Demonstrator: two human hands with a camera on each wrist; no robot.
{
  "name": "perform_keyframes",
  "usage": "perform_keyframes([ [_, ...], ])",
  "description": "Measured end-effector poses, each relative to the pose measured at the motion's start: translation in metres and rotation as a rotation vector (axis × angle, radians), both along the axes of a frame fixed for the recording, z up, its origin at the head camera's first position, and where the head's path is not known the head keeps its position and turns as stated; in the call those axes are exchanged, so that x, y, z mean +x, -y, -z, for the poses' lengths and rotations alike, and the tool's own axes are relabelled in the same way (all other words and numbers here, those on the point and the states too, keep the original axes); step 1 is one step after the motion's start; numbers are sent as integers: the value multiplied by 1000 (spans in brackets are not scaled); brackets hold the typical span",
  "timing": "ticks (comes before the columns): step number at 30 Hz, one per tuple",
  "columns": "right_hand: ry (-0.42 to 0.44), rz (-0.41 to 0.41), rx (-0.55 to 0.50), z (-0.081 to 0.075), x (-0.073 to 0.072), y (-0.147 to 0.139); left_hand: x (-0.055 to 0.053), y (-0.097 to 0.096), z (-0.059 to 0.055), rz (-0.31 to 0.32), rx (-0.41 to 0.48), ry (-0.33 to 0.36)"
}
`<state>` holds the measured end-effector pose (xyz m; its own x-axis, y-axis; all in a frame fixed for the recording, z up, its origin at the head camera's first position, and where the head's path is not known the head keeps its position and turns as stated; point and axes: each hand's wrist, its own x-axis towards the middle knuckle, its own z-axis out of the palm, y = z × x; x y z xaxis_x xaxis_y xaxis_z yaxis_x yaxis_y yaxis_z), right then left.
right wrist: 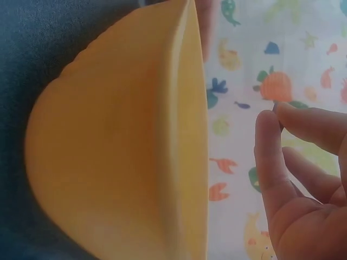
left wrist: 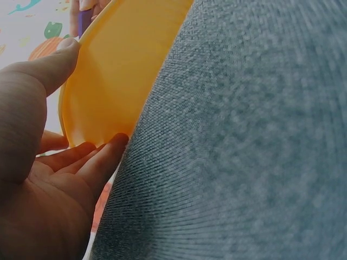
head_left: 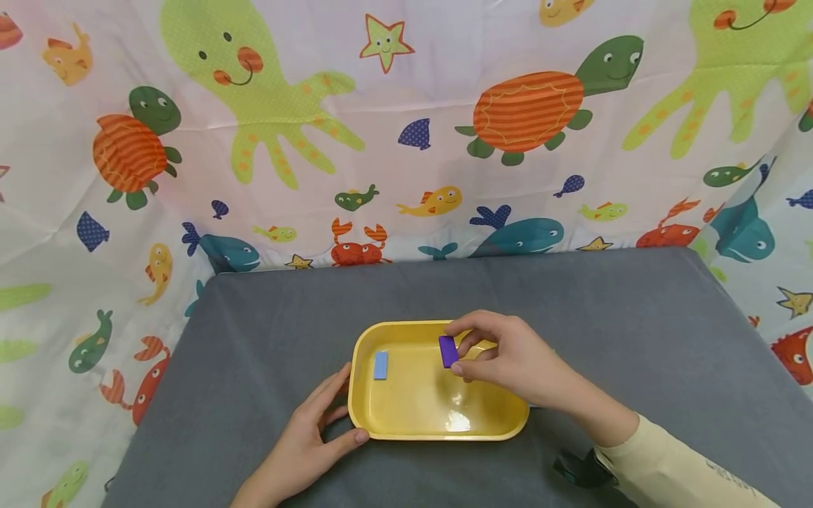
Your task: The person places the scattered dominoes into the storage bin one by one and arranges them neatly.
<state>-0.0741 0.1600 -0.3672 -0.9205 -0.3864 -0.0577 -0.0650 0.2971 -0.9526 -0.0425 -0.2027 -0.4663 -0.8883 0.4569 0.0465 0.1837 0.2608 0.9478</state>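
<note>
A shallow yellow plastic tray (head_left: pixel 438 434) with rounded corners sits on the grey cloth. Near its left end lies a small light-blue rectangular piece (head_left: pixel 380 365). Thumb and fingers of my right hand (head_left: pixel 502 353) pinch a flat purple rectangular piece (head_left: pixel 448 351) above the tray; only a dark edge of it shows in the right wrist view. At the tray's left side, my left hand (head_left: pixel 311 430) rests its fairly straight fingers (left wrist: pixel 103 160) against the outer wall. Its thumb touches the rim by the near left corner.
Grey cloth (head_left: pixel 273 310) covers the table around the tray. A white curtain (head_left: pixel 432 85) printed with sea animals hangs behind and at both sides. A dark strap-like object (head_left: pixel 581 469) is by the right sleeve. A bit of light blue peeks out beside the tray's right end.
</note>
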Motion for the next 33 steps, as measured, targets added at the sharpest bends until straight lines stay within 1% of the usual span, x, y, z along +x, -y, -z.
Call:
perform_keyframes([
  [7, -7, -10, 39, -6, -14, 12, -2, 1, -2, -5, 6, -5],
  [11, -5, -19, 37, -3, -23, 19, 0, 2, -1, 1, 8, 0],
  [17, -27, -30, 37, 1, -32, 31, 1, 2, -2, -8, 2, 20],
  [21, -30, -23, 33, 1, -37, 39, 1, 1, -2, -8, -4, 25],
  [25, -12, -17, 15, 3, -41, 47, 0, 0, 0, -10, -9, 30],
  [33, 18, -24, 36, 6, -43, 56, 1, -1, 1, -15, -12, 28],
])
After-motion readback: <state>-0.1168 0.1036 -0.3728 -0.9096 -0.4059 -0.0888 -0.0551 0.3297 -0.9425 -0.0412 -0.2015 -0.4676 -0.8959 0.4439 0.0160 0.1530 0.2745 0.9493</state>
